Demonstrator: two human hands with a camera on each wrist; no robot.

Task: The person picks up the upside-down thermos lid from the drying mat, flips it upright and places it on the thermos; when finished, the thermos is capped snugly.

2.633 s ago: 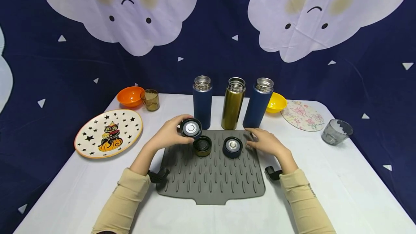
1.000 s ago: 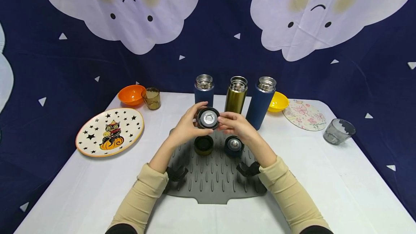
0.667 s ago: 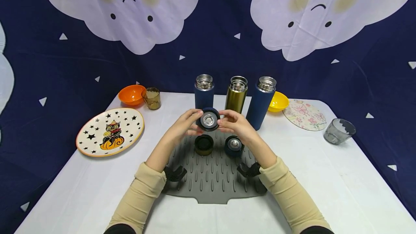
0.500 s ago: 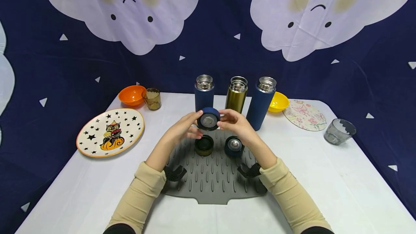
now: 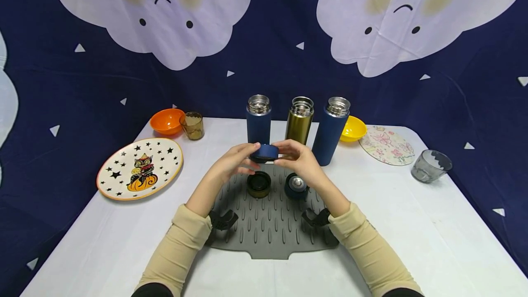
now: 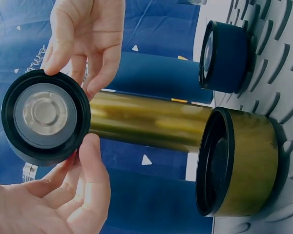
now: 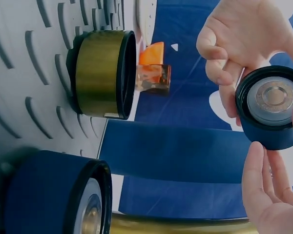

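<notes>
Both hands hold a blue bottle lid [image 5: 265, 152] above the far part of a grey ridged mat [image 5: 272, 237]. My left hand [image 5: 232, 163] pinches its left side and my right hand [image 5: 300, 159] its right side. In the left wrist view the lid's [image 6: 46, 117] black rim and silvery inner disc show. Below on the mat lie a gold lid [image 5: 259, 184] and a second blue lid [image 5: 296, 186], both with the inside up. Behind stand a blue bottle [image 5: 259, 125], a gold bottle [image 5: 299, 123] and another blue bottle [image 5: 330, 132], uncapped and upright.
Left on the white table are a cat plate [image 5: 140, 168], an orange bowl [image 5: 167, 121] and an amber glass [image 5: 192, 125]. To the right are a yellow bowl [image 5: 353, 129], a floral round mat [image 5: 387, 145] and a grey glass [image 5: 431, 166].
My left hand carried the lid rightward and up, and my right hand came over and took its other side. The lid has since tipped, its underside turning from the head view to face down.
</notes>
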